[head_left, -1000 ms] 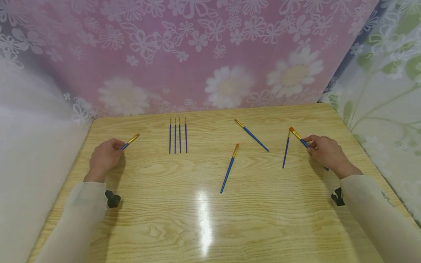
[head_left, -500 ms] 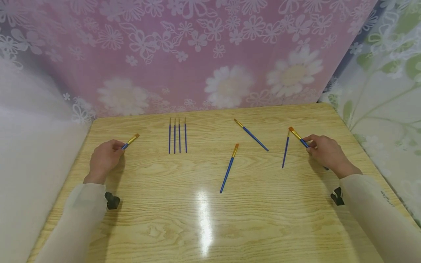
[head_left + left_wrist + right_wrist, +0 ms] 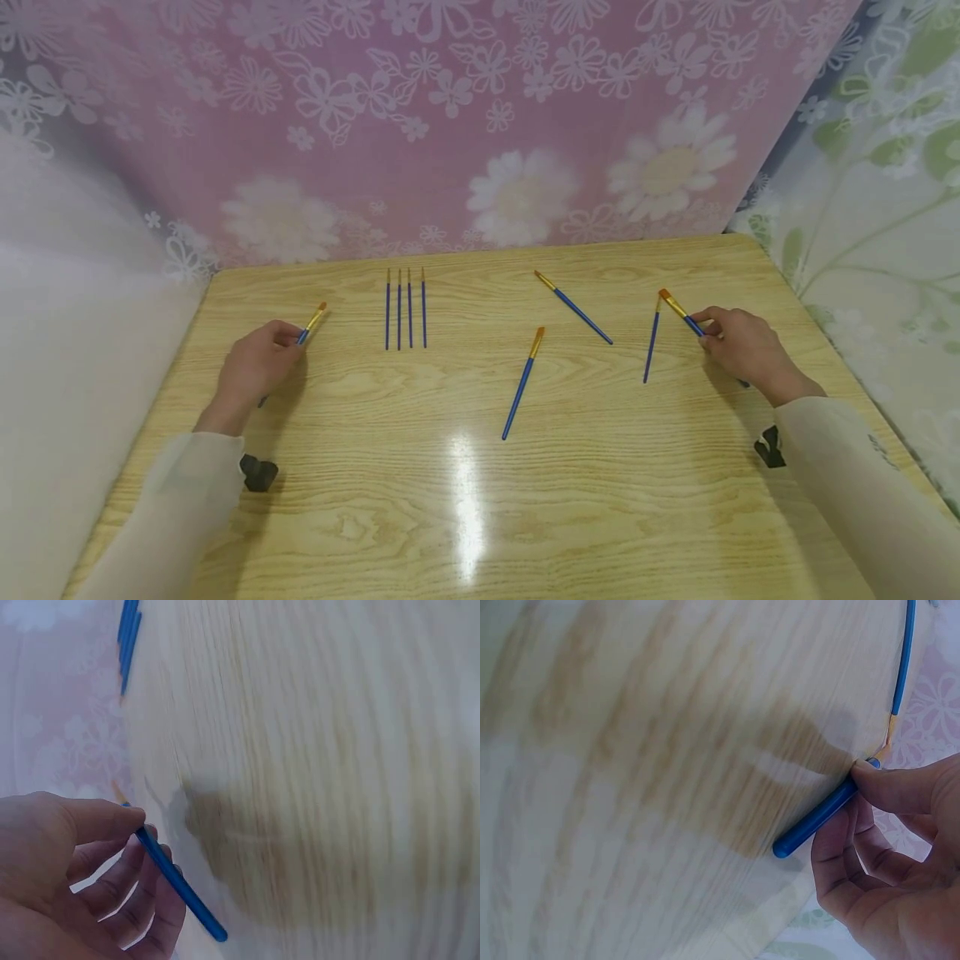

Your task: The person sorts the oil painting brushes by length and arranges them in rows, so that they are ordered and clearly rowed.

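At the table's left side my left hand (image 3: 261,360) pinches a blue paintbrush (image 3: 180,885) between thumb and fingers. Its gold ferrule and orange bristles point up and to the right in the head view. Over on the right side, my right hand (image 3: 746,348) pinches a thicker blue paintbrush (image 3: 817,817), its flat orange tip toward the back left. That tip overlaps the top of a thin blue paintbrush (image 3: 652,346) lying on the table. Part of each held handle is hidden behind the fingers in the head view.
Several thin brushes (image 3: 399,317) lie side by side at the back left of the wooden table (image 3: 360,500). Two more blue brushes lie apart: a slanted brush (image 3: 581,315) and a flat brush (image 3: 519,396) nearer the middle. A pink flowered cloth (image 3: 420,167) hangs behind.
My left hand has moved slightly right with its paintbrush, which now points more steeply toward the back, and its handle end shows below the hand. The right hand stays in place.
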The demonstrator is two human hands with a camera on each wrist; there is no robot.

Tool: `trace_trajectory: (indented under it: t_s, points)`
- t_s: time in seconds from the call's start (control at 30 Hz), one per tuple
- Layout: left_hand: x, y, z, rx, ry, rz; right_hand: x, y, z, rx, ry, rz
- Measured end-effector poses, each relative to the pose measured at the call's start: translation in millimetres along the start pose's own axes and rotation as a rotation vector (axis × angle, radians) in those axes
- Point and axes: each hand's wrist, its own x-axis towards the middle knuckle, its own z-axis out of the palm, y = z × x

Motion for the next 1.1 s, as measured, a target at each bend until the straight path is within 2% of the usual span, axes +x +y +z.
trace_trajectory:
  t_s: [0.2, 0.47, 0.77, 1.1]
  points:
    - [-9.4, 12.5, 7.0, -0.021, -0.028, 0.091, 0.5, 1, 1, 0.002, -0.006, 0.007]
    - [-20.6, 30.7, 18.1, -0.002, -0.099, 0.17, 1.9, 1, 2, 0.004, -0.01, 0.017]
    - [-35.1, 49.0, 39.1, -0.069, -0.146, 0.181, 2.6, 2, 2, 0.003, -0.012, 0.012]
    - [-50.2, 64.1, 60.1, -0.083, -0.131, 0.227, 1.3, 1, 1, 0.002, -0.009, 0.01]
